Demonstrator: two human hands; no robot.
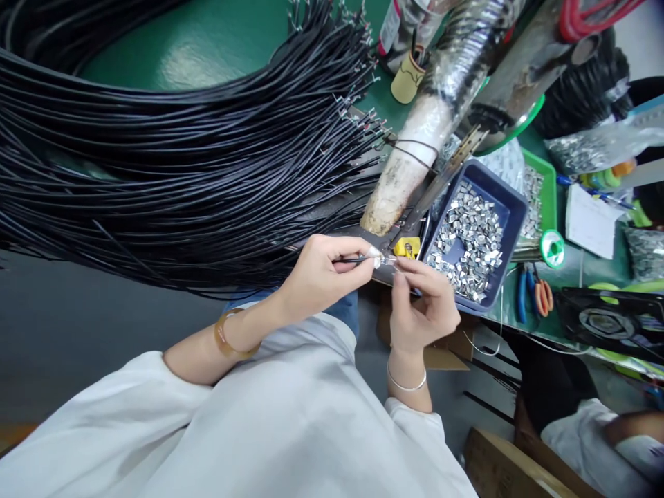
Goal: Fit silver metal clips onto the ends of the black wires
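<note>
My left hand (320, 275) pinches a black cable (355, 260); whether my right hand (426, 306) grips its end, I cannot tell. A loose pinch could let it slip

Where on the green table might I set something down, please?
The widest bare patch of table lies inside the curve of black cables; a smaller one lies below the notepad, right of the green spool. It is crowded around the left hand and right hand, near cables, the tube and the blue tray.
</note>
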